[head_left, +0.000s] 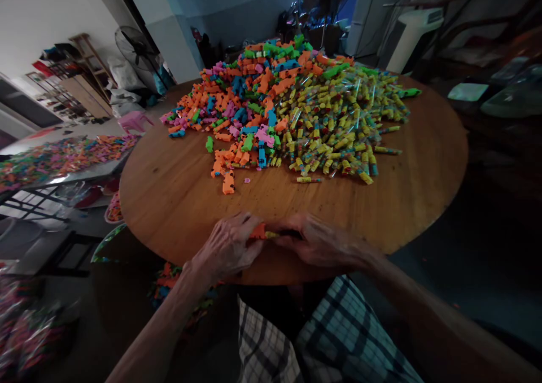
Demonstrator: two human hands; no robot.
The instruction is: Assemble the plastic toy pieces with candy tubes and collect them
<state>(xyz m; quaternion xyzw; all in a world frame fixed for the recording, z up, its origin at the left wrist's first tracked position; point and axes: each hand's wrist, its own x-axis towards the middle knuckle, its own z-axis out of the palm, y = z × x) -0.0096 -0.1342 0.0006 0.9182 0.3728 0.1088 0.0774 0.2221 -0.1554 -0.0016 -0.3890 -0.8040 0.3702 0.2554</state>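
Near the front edge of the round table, my left hand (234, 243) is closed around an orange plastic toy car (258, 231). A small yellow tube (271, 234) meets the car's right end, and the fingers of my right hand (310, 240) pinch its other end. My fingers hide most of both pieces. Beyond my hands lies a heap of orange, blue, green and pink toy cars (241, 98). Against its right side rests a pile of yellow tubes with clear wrapping (339, 120). One orange toy car (228, 183) and one yellow tube (309, 179) lie closest to me.
The wooden round table (169, 202) has its near edge at my lap. Below it on the left, a bin (110, 242) stands near more coloured pieces. Another table (80, 174) at left bears a bagged heap of toys. A pink stool (134, 122) and a fan (134, 47) stand behind.
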